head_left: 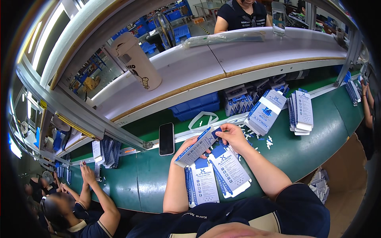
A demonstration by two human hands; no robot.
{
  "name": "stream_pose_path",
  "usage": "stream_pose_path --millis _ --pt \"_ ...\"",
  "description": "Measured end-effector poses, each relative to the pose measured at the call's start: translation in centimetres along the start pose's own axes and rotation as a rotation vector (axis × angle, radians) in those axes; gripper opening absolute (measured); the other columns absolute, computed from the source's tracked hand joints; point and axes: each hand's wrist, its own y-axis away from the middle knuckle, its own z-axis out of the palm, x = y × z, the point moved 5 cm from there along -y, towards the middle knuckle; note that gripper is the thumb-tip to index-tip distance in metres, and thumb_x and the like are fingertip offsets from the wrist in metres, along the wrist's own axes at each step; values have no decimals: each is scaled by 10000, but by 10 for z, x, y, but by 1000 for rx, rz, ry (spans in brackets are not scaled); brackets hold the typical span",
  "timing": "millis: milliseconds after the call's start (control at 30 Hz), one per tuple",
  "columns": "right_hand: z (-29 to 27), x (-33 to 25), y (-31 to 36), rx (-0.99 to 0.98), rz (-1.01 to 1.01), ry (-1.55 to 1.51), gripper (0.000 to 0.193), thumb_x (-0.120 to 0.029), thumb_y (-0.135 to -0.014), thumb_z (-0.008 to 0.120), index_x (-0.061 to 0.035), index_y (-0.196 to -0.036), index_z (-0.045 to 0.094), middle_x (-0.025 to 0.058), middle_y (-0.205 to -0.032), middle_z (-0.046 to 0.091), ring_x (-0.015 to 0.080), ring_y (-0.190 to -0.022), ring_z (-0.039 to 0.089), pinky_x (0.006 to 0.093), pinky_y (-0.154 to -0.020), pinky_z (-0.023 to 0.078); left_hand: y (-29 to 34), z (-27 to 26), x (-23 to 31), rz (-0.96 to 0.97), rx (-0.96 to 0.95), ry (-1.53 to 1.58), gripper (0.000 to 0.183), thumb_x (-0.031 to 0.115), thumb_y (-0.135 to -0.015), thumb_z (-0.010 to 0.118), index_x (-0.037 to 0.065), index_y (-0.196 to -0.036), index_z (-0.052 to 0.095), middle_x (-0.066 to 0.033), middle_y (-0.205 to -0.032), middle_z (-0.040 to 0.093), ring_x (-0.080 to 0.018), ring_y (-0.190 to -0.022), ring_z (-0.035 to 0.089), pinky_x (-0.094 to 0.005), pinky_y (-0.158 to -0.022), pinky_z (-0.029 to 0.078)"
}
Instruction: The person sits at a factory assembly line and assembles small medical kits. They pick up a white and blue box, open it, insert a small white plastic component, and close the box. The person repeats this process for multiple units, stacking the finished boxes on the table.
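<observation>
Left hand [188, 145] grips the blue-and-white carton [201, 146] near the carton piles [232, 171], right hand [235, 137] pinches its dark-blue end flap [216, 133]; advisable: brace the body, work along the crease, avoid tearing.

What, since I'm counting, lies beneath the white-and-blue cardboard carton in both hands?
Two piles of flat white-and-blue cartons on the long green table; anything behind the held carton is hidden.
</observation>
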Motion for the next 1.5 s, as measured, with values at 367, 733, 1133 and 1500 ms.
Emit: stream_pose_path --millis 367,733,1133,1500 --pt "-3 7 -4 5 -66 -17 244 -72 -864 627 -17 -1096 576 30 -908 628 88 -804 569 228 -745 460 2 8 6 -10 57 3 634 439 -874 526 -30 -1288 423 -207 -1150 543 -284 -909 621 -333 -651 582" --pt "-5 6 -4 -1 11 -171 291 -50 -860 618 -28 -1144 555 78 -996 616 132 -939 591 256 -863 459 3 14 8 19 134 -16 621 425 -886 515 -49 -1275 417 -244 -1142 531 -327 -915 614 -366 -668 581" --pt "1 0 -1 -59 -22 -116 352 -51 -856 619 -36 -1192 516 90 -1031 600 127 -965 572 268 -884 443 2 11 4 -15 125 -8 634 462 -876 516 4 -1300 406 -188 -1177 522 -275 -905 610 -344 -680 570" --pt "-2 8 -7 -62 -75 0 309 -125 -908 562 -46 -1202 511 16 -1045 534 89 -965 468 236 -858 388 1 8 2 -39 99 -71 653 446 -841 559 -12 -1287 424 -187 -1111 550 -261 -892 622 -340 -688 560"
